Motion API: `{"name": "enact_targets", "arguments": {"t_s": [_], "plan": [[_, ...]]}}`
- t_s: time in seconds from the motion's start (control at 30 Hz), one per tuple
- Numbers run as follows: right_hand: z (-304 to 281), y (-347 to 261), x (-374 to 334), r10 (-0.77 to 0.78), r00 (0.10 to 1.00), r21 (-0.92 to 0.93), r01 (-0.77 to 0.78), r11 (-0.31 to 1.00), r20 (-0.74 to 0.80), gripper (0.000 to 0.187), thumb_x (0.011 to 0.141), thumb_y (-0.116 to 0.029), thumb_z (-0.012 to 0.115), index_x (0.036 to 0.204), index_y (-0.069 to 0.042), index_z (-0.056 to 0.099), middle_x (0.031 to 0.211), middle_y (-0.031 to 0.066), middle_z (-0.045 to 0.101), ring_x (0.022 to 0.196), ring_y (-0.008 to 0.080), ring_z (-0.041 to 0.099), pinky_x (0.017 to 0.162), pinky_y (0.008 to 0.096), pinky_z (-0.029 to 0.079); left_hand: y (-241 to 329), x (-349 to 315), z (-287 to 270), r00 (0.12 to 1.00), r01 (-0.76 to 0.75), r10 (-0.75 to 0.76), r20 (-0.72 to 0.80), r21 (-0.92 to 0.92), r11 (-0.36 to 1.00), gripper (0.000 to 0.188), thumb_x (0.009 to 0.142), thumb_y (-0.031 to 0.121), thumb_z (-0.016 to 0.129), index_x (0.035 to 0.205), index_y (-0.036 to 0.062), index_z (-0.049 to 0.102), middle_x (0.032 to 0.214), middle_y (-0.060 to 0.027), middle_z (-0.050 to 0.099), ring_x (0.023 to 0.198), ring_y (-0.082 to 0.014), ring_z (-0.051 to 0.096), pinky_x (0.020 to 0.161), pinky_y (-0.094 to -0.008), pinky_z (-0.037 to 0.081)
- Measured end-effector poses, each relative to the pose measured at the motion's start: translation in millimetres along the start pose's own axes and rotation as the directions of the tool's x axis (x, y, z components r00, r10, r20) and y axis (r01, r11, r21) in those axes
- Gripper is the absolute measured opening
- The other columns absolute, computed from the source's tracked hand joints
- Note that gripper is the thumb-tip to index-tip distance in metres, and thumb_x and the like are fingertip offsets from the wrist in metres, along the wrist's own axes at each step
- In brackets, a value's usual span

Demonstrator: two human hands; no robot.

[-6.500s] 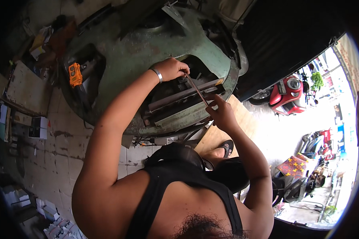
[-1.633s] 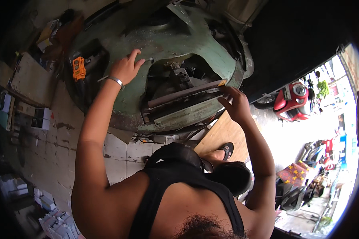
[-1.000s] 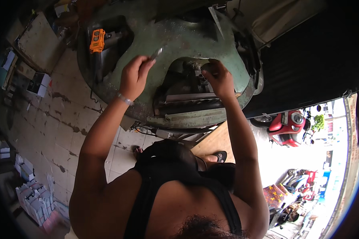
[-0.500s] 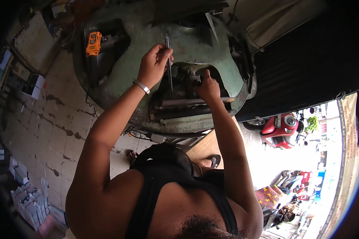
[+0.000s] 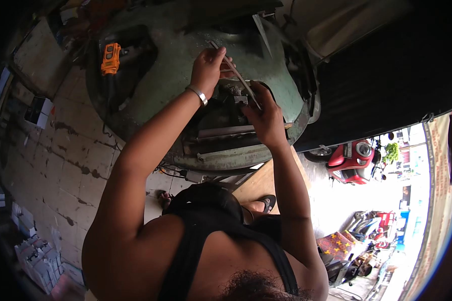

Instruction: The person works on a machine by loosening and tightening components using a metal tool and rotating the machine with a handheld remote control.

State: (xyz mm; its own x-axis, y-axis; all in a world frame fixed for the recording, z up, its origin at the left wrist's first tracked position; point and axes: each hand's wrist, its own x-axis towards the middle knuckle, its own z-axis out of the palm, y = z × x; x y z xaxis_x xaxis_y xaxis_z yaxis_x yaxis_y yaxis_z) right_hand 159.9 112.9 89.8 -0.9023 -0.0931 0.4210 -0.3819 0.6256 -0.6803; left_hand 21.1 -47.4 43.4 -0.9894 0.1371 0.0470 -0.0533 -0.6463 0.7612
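Partly behind L hand (image 5: 207,72): rod (image 5: 241,80)

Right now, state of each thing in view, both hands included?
Metal bar: slanted, far end up-left, near end at the right hand.
Left hand: closed on the bar's upper part.
Right hand: at the bar's lower end, grip unclear.
Orange control box: untouched.
Green machine: top scuffed, openings uncovered.
Red scooter: standing, riderless.

The control box (image 5: 110,59) is left of the rod (image 5: 240,77), the scooter (image 5: 349,159) right.
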Motion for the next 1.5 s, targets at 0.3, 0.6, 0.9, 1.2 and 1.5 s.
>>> {"name": "enact_targets", "arguments": {"t_s": [0.3,0.6,0.9,1.2,1.5], "plan": [[-64,-7,7,0.023,0.996,-0.638,-0.070,0.766,-0.082,0.017,0.097,-0.016,0.059,0.108,-0.006,0.066,0.086,0.0229,0.070,0.082,0.0435,0.069,0.071,0.0519,0.053,-9,36,-6,0.764,-0.645,0.124,0.634,0.744,0.175,0.041,0.087,0.050,0.078,0.095,0.0116,0.068,0.092,-0.0055,0.071,0.074,-0.0224,0.068,0.063,-0.0402,0.051],[-64,9,73,0.139,0.980,-0.768,0.020,0.640,0.141,0.015,0.093,-0.020,0.064,0.099,-0.007,0.069,0.086,0.0193,0.072,0.085,0.0405,0.071,0.074,0.0507,0.056,-87,94,-11,0.454,-0.831,-0.062,0.889,0.448,0.331,0.027,0.084,0.023,0.084,0.107,0.0104,0.080,0.107,-0.0073,0.076,0.116,-0.0259,0.064,0.102,-0.0400,0.050],[-61,22,119,0.217,0.947,-0.775,0.050,0.630,0.238,0.017,0.079,-0.012,0.073,0.094,-0.005,0.074,0.095,0.0169,0.077,0.092,0.0364,0.075,0.077,0.0445,0.061,-98,100,-9,0.598,-0.751,-0.017,0.802,0.567,0.339,0.028,0.081,0.027,0.086,0.103,0.0116,0.078,0.114,-0.0159,0.072,0.118,-0.0291,0.064,0.099,-0.0410,0.052],[-62,27,106,0.175,0.957,-0.736,0.053,0.675,0.230,0.017,0.085,-0.015,0.069,0.101,-0.007,0.067,0.087,0.0158,0.073,0.088,0.0371,0.073,0.074,0.0469,0.057,-86,93,-1,0.531,-0.837,0.033,0.847,0.519,0.173,0.022,0.081,0.031,0.084,0.095,0.0145,0.078,0.101,-0.0039,0.076,0.116,-0.0238,0.065,0.102,-0.0414,0.045],[-64,22,97,0.197,0.947,-0.717,0.047,0.695,0.253,0.017,0.078,-0.008,0.076,0.093,-0.003,0.071,0.092,0.0168,0.076,0.090,0.0339,0.075,0.073,0.0422,0.061,-87,95,-4,0.510,-0.849,-0.024,0.860,0.507,0.149,0.020,0.082,0.029,0.084,0.092,0.0132,0.076,0.104,-0.0073,0.074,0.112,-0.0250,0.066,0.103,-0.0422,0.045]]}}
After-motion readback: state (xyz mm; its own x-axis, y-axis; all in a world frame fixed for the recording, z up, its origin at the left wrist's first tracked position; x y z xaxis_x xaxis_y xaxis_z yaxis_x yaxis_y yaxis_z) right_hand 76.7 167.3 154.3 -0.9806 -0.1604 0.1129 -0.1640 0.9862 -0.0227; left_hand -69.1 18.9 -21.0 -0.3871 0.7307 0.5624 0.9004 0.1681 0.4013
